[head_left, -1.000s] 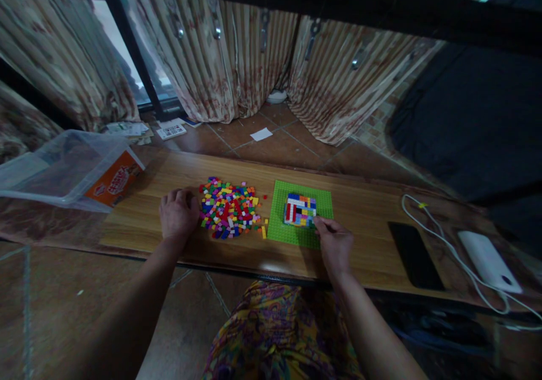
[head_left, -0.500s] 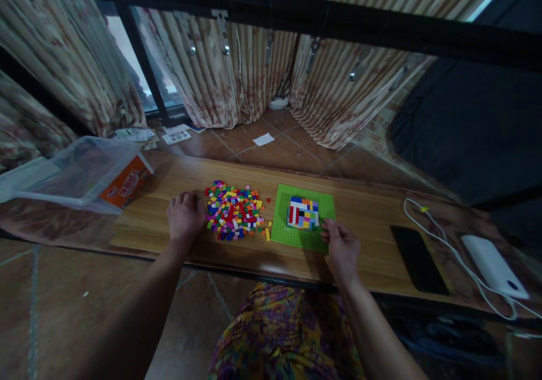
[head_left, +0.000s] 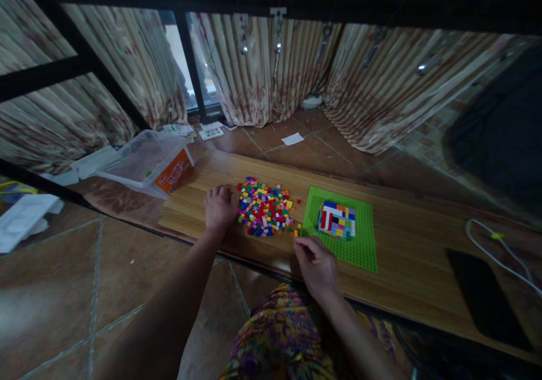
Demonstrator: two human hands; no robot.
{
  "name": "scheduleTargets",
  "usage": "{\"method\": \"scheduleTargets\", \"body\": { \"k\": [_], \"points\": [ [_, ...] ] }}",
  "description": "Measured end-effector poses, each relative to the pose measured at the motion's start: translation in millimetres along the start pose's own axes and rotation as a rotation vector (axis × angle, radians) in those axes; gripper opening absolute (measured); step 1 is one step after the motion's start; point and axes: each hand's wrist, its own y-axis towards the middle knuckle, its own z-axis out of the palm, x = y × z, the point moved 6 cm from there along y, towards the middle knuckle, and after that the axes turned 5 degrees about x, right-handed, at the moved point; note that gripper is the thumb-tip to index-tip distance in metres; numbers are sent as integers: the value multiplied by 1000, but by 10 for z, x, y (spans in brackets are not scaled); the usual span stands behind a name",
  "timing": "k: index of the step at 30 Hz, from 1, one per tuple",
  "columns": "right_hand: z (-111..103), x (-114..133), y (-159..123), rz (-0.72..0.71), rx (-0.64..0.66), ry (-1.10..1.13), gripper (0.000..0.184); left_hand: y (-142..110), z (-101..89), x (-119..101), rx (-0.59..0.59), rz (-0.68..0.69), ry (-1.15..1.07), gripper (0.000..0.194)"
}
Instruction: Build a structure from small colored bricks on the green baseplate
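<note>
My left hand (head_left: 221,206) rests on the wooden board at the left edge of a pile of small toy bricks (head_left: 265,208) in many colours. Its fingers are curled under, so whatever they may hold is hidden. In front of the pile's right side, my right hand (head_left: 317,264) is closed, thumb and forefinger drawn together; anything between them is too small to make out. A few yellow and orange bricks (head_left: 296,233) lie just beyond its fingertips. Right of the pile is a green studded baseplate (head_left: 364,244), bearing a blocky multicoloured brick build (head_left: 337,220).
A clear plastic box (head_left: 139,162) with an orange label stands at the board's left end. To the right lie a black phone-like slab (head_left: 486,295) and a white cable (head_left: 503,250). A single red brick (head_left: 298,201) sits between pile and baseplate.
My right hand has moved left, from the baseplate's right edge to the front right of the brick pile. My left hand stays beside the pile. The view has turned left.
</note>
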Motion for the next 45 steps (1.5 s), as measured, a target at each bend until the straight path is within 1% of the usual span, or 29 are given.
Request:
{"method": "scheduleTargets", "body": {
  "k": [3, 6, 9, 13, 16, 21, 25, 30, 35, 38, 45],
  "points": [
    [102, 26, 15, -33, 51, -75, 18, -2, 8, 6, -6, 0, -2, 28],
    [163, 92, 54, -100, 67, -165, 18, -8, 12, 9, -5, -4, -2, 27],
    [273, 177, 107, -163, 101, -244, 17, -13, 11, 4, 1, -3, -3, 27],
    [452, 244, 167, -195, 157, -306, 18, -11, 11, 3, 16, -16, -12, 28],
    [519, 238, 181, -210, 165, -335, 18, -9, 12, 3, 20, -20, -15, 28],
    [504, 170, 184, -232, 167, -359, 18, -10, 16, 13, 26, -26, -39, 29],
    [490, 200, 207, -252, 148, -355, 19, -11, 14, 13, 33, -24, -61, 29],
    [643, 340, 251, -290, 191, -361, 19, -13, 8, 3, 15, -11, -42, 29],
    [759, 404, 298, -304, 220, -418, 18, -14, 2, -6, 3, -2, -38, 28],
    [741, 402, 302, -320, 234, -410, 19, -16, -6, -8, 7, -10, -35, 28],
    [588, 283, 260, -353, 209, -371, 22, -16, -1, 1, 15, -19, -34, 29]
  ]
}}
